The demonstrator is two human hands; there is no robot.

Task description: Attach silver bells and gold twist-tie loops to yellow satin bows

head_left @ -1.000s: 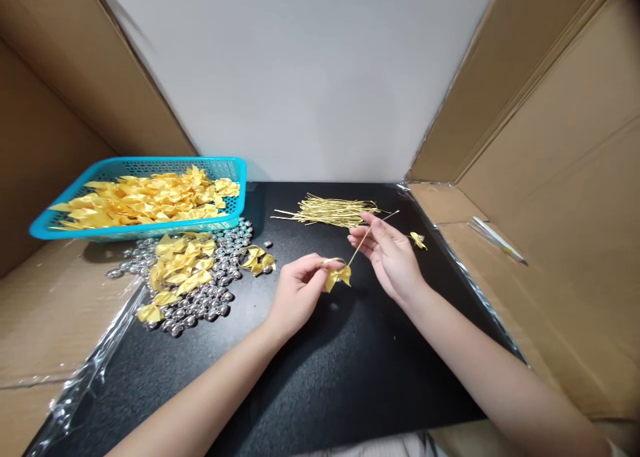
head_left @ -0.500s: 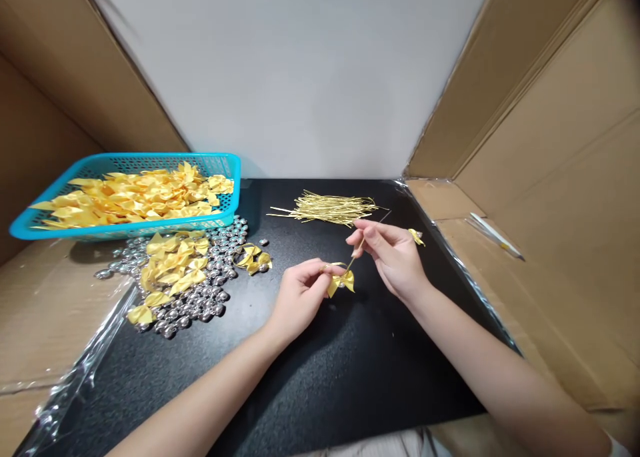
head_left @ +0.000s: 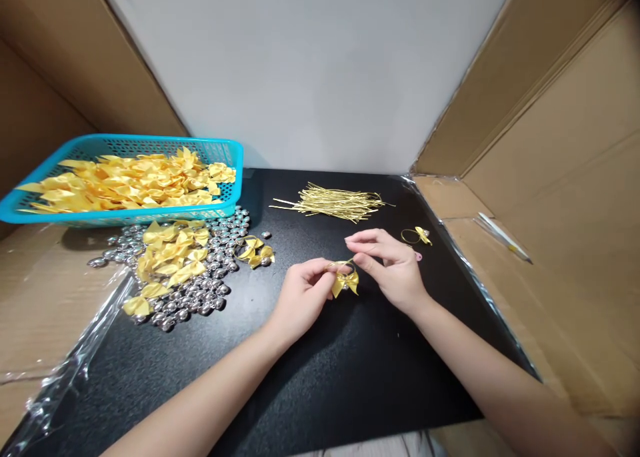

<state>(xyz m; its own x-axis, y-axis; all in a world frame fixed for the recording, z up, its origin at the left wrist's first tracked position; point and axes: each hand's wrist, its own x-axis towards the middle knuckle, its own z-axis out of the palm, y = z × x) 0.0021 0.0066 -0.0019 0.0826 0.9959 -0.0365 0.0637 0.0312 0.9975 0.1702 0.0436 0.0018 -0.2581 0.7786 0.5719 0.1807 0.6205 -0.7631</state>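
Note:
My left hand (head_left: 309, 293) is closed, its thumb and index finger pinching a gold cord loop just above a yellow ribbon bow (head_left: 346, 283). The bow hangs below the loop, with a small shiny bead at its middle. Close by on the right, my right hand (head_left: 393, 267) has its thumb and fingers bent around the thin free end of the same gold cord (head_left: 354, 259). Part of that cord is hidden by the fingers. Behind both hands lies a pile of gold cords (head_left: 340, 202) on the black table (head_left: 310, 390).
At left, a blue basket (head_left: 239, 177) holds many yellow bows. Silver beads (head_left: 200, 297) and loose bows (head_left: 173, 253) lie before it, beside looped bows (head_left: 256, 251). Right of my hands are another looped bow (head_left: 423, 235), a small pink piece (head_left: 419, 257) and white tweezers (head_left: 503, 237).
My right hand has lowered and its fingers have moved along the cord, which no longer sticks up past them. The bow stays in my left hand. The view has shifted slightly.

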